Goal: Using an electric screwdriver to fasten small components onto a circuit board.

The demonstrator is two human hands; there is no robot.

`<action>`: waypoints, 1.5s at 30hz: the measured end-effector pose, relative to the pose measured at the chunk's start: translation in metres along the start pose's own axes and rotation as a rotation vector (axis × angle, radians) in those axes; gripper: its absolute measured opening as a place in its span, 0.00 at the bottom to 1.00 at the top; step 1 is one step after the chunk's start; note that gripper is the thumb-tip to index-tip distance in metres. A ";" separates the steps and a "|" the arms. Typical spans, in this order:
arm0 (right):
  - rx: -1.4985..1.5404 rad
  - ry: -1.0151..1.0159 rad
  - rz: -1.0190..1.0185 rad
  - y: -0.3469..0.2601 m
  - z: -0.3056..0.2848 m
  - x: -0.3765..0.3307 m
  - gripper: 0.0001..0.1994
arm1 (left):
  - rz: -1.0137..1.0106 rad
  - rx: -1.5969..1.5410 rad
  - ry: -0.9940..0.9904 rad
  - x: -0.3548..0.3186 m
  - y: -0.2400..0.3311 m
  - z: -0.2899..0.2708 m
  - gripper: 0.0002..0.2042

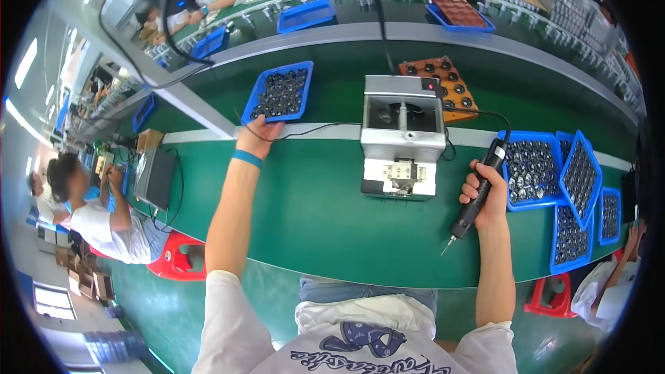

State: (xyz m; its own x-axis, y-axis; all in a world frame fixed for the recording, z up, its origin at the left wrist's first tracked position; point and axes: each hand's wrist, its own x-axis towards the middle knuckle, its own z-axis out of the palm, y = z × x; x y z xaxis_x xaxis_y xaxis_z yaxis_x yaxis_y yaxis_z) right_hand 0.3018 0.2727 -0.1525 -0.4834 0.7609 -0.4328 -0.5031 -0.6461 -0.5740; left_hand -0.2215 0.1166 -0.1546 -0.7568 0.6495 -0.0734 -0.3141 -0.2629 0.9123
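My right hand (488, 197) is wrapped round a black electric screwdriver (478, 190), whose bit points down and left above the green worktop, right of a machine. This grey metal machine (404, 135), perhaps a screw feeder, has a small metal fixture (404, 174) at its front. At the far left, my left hand (260, 137) reaches to the near edge of a blue tray (309, 90) full of small dark round parts (279, 93). Its fingers look curled, and what they hold, if anything, is too small to make out.
Blue trays (530, 205) of round parts overlap at the right. Behind the machine lies an orange tray (463, 90) with black parts. Cables cross the metal rail (325, 131). People sit at left and right, one near a red stool (176, 260). A dark box (154, 176) stands left.
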 end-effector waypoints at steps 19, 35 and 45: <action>0.148 -0.032 0.160 -0.017 0.001 -0.002 0.13 | -0.029 0.560 -0.426 -0.173 0.054 0.156 0.16; 0.186 -0.194 0.257 -0.030 -0.027 0.005 0.16 | -0.815 0.560 -0.327 0.039 -0.064 0.307 0.15; 0.231 -0.313 0.281 -0.033 -0.030 0.010 0.19 | -0.728 0.572 -0.468 0.051 -0.091 0.292 0.14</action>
State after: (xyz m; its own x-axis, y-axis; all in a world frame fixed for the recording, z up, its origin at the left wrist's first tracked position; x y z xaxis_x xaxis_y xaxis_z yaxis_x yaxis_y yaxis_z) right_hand 0.3346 0.3031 -0.1588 -0.7980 0.5236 -0.2984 -0.4512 -0.8473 -0.2802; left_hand -0.0644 0.3819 -0.1234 -0.1564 0.7597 -0.6312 -0.1943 0.6029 0.7738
